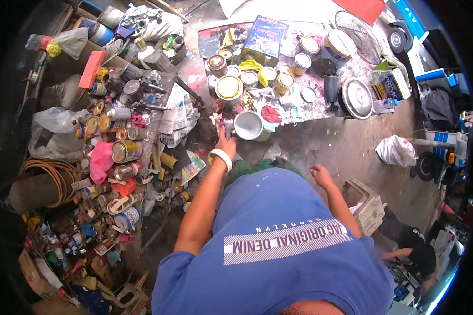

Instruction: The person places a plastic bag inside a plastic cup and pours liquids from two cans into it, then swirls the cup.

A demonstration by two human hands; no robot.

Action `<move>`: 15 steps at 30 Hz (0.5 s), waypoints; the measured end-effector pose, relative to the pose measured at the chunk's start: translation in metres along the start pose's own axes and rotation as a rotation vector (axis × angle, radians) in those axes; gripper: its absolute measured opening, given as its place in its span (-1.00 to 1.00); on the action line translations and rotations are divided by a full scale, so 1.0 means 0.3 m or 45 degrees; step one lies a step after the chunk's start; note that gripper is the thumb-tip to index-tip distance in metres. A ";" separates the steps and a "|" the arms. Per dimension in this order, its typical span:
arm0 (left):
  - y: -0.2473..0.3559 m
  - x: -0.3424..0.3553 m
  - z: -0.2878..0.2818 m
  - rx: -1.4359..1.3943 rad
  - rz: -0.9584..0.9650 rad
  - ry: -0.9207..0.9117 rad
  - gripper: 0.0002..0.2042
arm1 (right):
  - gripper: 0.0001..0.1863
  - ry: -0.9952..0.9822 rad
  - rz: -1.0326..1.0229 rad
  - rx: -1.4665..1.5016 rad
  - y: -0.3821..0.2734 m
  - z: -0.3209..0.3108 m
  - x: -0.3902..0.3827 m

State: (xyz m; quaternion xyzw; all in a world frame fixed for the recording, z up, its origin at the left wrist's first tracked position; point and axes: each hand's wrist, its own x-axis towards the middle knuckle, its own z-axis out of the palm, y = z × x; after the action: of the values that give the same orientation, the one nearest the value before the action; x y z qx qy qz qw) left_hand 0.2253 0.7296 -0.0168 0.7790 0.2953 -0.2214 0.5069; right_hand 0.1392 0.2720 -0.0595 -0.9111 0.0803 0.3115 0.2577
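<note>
My left hand, with a white band at its wrist, is closed round the handle of a mug. The mug is round and its inside looks light grey; I cannot tell how much is in it. It is held at the near edge of a paint-stained table, just in front of my body. Nearest to it on the table are a paint can with a yellow-rimmed lid and a crumpled red cloth. Away from the table, my right hand hangs beside my body with its fingers curled and nothing visible in them.
Several paint cans, a blue square tin and a round metal lid crowd the table. A cluttered shelf of cans and folded newspaper lie left. At right are a white bag, a plastic chair and another person.
</note>
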 end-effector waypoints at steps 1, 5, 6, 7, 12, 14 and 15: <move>0.021 0.019 -0.004 -0.010 -0.015 -0.015 -0.17 | -0.67 0.010 -0.022 -0.024 0.014 0.010 -0.007; -0.001 0.061 -0.006 -0.067 0.030 -0.027 -0.13 | -0.69 -0.032 0.035 0.069 -0.061 -0.022 -0.023; -0.003 0.059 -0.006 -0.074 0.041 -0.044 -0.12 | -0.69 -0.028 0.037 0.059 -0.064 -0.022 -0.028; -0.004 0.059 -0.009 -0.084 0.052 -0.057 -0.11 | -0.69 -0.025 0.039 0.049 -0.067 -0.021 -0.032; 0.064 -0.004 0.005 -0.087 0.002 -0.085 -0.13 | -0.69 -0.005 0.067 0.103 -0.032 -0.011 -0.041; 0.073 -0.010 0.009 -0.227 0.007 -0.117 -0.14 | -0.69 -0.010 0.068 0.106 -0.010 -0.003 -0.040; 0.066 -0.006 0.007 -0.356 0.036 -0.130 -0.15 | -0.67 0.004 0.036 0.074 -0.002 -0.001 -0.039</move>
State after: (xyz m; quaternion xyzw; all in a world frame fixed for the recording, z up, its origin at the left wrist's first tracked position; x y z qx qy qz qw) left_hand 0.2374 0.7209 -0.0033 0.6925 0.2860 -0.2103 0.6280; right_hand 0.1303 0.2722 -0.0518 -0.9025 0.1027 0.3111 0.2795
